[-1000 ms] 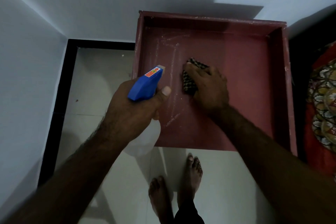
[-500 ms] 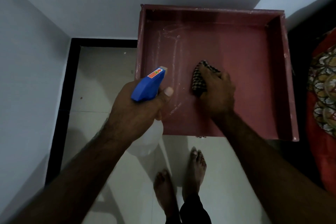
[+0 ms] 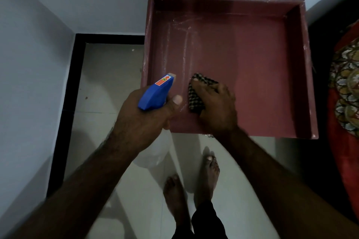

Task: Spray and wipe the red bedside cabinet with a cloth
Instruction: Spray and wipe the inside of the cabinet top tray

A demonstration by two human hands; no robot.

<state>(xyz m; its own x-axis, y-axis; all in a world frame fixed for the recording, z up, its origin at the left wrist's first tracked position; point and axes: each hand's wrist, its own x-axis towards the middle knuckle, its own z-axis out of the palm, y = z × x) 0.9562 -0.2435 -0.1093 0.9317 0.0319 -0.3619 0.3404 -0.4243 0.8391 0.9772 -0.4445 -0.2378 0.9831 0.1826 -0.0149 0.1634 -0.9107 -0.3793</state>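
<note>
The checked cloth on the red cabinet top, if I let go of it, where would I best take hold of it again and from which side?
Probably from above, palm down, on the checked cloth's bunched middle. It lies crumpled and low on the flat top of the red cabinet, so nothing sticks up for a side grip. The right hand already presses it this way; the left hand holds the spray bottle.

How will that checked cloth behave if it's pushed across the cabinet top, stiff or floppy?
Probably floppy: the checked cloth is bunched under the right hand, its edges folding. It likely needs flat finger pressure to slide rather than roll up. The red cabinet top shows pale streaks, perhaps spray or dust, so it may drag some. Likely light.
</note>
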